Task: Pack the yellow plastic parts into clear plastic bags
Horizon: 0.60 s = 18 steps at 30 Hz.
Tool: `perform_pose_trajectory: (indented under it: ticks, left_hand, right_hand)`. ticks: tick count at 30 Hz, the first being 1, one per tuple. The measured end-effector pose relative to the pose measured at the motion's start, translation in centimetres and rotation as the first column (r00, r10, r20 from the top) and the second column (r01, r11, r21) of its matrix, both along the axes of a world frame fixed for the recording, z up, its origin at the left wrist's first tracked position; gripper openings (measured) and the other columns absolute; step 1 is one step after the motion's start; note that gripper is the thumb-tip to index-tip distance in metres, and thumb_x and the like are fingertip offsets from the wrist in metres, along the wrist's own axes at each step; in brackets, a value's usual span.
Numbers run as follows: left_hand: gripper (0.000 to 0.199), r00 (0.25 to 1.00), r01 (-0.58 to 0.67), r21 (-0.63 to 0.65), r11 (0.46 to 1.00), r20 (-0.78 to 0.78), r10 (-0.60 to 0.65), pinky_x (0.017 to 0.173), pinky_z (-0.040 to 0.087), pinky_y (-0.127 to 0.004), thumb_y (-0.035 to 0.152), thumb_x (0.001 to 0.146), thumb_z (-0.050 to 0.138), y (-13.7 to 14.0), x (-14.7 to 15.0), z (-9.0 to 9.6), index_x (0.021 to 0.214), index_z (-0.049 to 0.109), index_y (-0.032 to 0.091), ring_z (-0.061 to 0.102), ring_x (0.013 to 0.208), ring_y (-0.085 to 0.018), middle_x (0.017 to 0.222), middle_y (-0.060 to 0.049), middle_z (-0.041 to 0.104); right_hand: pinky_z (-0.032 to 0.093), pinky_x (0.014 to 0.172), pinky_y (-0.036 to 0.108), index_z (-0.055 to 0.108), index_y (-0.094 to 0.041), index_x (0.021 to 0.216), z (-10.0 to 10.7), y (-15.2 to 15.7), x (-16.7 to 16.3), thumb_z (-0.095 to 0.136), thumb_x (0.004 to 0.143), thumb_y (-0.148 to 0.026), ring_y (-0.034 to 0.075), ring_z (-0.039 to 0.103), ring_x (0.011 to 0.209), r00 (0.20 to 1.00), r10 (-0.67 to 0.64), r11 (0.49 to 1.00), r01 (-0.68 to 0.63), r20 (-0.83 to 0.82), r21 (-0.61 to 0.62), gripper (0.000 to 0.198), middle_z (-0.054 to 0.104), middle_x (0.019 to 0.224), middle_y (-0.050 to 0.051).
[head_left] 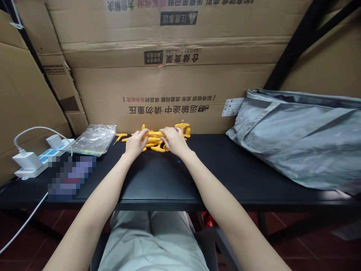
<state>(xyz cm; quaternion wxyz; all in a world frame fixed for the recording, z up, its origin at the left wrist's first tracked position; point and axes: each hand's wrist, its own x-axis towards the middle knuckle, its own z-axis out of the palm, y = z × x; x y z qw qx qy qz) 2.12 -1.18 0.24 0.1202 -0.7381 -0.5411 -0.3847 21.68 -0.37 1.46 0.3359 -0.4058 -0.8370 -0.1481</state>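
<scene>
Several yellow plastic pieces (158, 148), some branched or curved, lie in a heap at the back of the black table (163, 177), near the cardboard. My left hand (135, 143) is at the heap's left side, its fingers closed around a yellow piece. From the right, my right hand (175, 140) grips the heap's upper part with bent fingers. A yellow bar-like piece (155, 134) spans the gap between both hands. My fingers hide parts of the pieces, so their exact kind does not show. A small forked yellow piece (121, 136) lies just left of my left hand.
A clear plastic bag (94, 139) lies at the back left. Beside it are a white power strip (42, 160) with chargers and a cable, and a pixelated flat item (75, 178). A large grey bag (293, 139) fills the right side. A cardboard wall (169, 81) bounds the back.
</scene>
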Motion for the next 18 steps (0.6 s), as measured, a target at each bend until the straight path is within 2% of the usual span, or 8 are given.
perform_pose_trajectory:
  ticks: [6, 13, 18]
  left_hand:
    - [0.032, 0.999, 0.021, -0.004, 1.000, 0.031, -0.021, 0.069, 0.044, -0.024, 0.032, 0.087, 0.049, 0.10, 0.07, -0.05, 0.116, 0.059, 0.024, 0.062, 0.081, -0.019, 0.089, -0.006, 0.064]
    - [0.030, 0.992, 0.118, 0.012, 0.993, 0.052, -0.119, 0.077, 0.046, -0.027, 0.030, 0.087, 0.047, -0.06, 0.18, -0.04, 0.115, 0.059, 0.023, 0.063, 0.087, -0.019, 0.097, -0.007, 0.066]
    - [0.030, 0.993, 0.110, 0.010, 0.994, 0.045, -0.110, 0.081, 0.045, -0.027, 0.029, 0.088, 0.046, -0.14, 0.24, 0.00, 0.114, 0.059, 0.021, 0.062, 0.093, -0.020, 0.100, -0.008, 0.066]
  right_hand:
    - [0.028, 0.096, 0.048, 0.057, -0.019, 0.106, 0.18, -0.15, -0.13, 0.045, 0.086, -0.017, 0.027, 0.054, 0.102, 1.000, -0.002, 1.000, 0.002, -0.024, 0.030, 0.023, 0.065, 0.104, 0.011]
    - [0.028, 0.098, 0.046, 0.057, -0.020, 0.102, 0.62, -0.59, -0.17, 0.042, 0.085, -0.011, 0.025, 0.053, 0.104, 0.999, -0.022, 0.998, 0.024, -0.038, 0.053, 0.024, 0.063, 0.107, 0.011]
    - [0.032, 0.095, 0.043, 0.055, -0.016, 0.106, 0.39, -0.28, -0.38, 0.046, 0.084, -0.012, 0.027, 0.053, 0.106, 0.999, -0.023, 1.000, 0.023, -0.026, -0.003, 0.024, 0.063, 0.106, 0.012]
